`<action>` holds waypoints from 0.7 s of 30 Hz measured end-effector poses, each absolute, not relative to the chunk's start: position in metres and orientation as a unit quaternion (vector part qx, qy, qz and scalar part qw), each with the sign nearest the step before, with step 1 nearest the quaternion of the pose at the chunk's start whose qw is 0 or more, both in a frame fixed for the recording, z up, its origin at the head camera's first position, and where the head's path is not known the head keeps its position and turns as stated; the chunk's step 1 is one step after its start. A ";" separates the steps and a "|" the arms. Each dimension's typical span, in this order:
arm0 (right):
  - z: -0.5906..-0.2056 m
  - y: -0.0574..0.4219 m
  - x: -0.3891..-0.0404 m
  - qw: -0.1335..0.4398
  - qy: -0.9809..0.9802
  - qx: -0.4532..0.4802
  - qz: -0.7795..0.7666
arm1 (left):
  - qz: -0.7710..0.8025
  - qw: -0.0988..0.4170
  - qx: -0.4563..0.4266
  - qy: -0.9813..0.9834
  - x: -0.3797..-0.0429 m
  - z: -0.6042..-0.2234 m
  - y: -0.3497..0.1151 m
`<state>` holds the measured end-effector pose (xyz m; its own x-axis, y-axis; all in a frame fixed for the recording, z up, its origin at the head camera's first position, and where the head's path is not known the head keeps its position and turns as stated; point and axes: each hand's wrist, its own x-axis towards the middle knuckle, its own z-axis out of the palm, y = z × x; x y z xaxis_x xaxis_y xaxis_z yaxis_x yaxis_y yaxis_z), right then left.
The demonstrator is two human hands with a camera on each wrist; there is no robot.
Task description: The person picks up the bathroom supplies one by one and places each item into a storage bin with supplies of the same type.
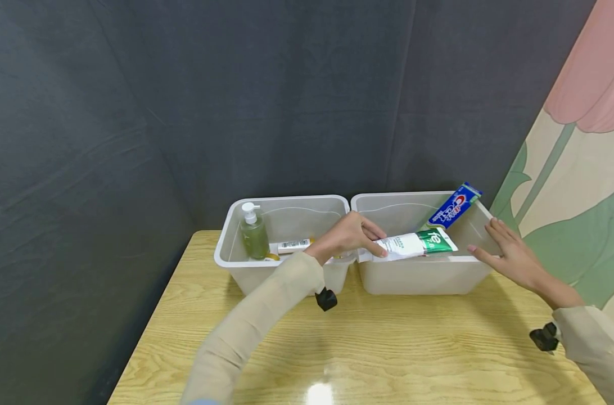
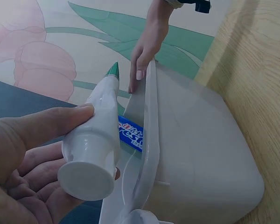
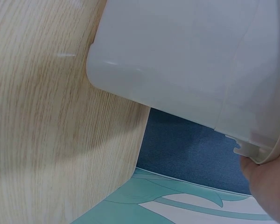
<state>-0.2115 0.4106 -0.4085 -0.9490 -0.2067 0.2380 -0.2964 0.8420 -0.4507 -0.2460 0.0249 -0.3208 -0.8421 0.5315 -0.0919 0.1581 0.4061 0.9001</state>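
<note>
My left hand pinches a white-and-green squeeze tube between thumb and fingers. The tube lies level over the front rim of the right bin; its white cap end faces the camera in the left wrist view. At the bin's right end, my right hand rests on the rim with fingers extended and thumb spread apart. In the right wrist view only part of this hand shows under the rim. A blue Crest toothpaste box leans upright inside the right bin, in its back right corner.
Close beside it stands the left bin, holding a green pump bottle and a small white box. Both bins sit on a wooden table, against a dark curtain. A painted wall borders the right side.
</note>
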 end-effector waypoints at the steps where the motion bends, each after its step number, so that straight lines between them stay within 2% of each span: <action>1: -0.409 0.411 -0.212 0.091 -0.955 0.133 0.249 | 0.505 0.181 0.209 0.818 -0.248 -0.321 0.027; 10: -0.409 0.411 -0.212 0.091 -0.955 0.133 0.247 | 0.519 0.136 0.182 0.824 -0.260 -0.326 0.041; 21: -0.410 0.411 -0.212 0.097 -0.954 0.137 0.248 | 0.496 0.082 0.096 0.859 -0.272 -0.338 0.065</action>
<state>-0.2117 0.4110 -0.4102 -0.9440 -0.2126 0.2522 -0.3085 0.8397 -0.4470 -0.2723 0.0651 -0.3380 -0.9679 0.2473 -0.0456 0.0843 0.4902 0.8675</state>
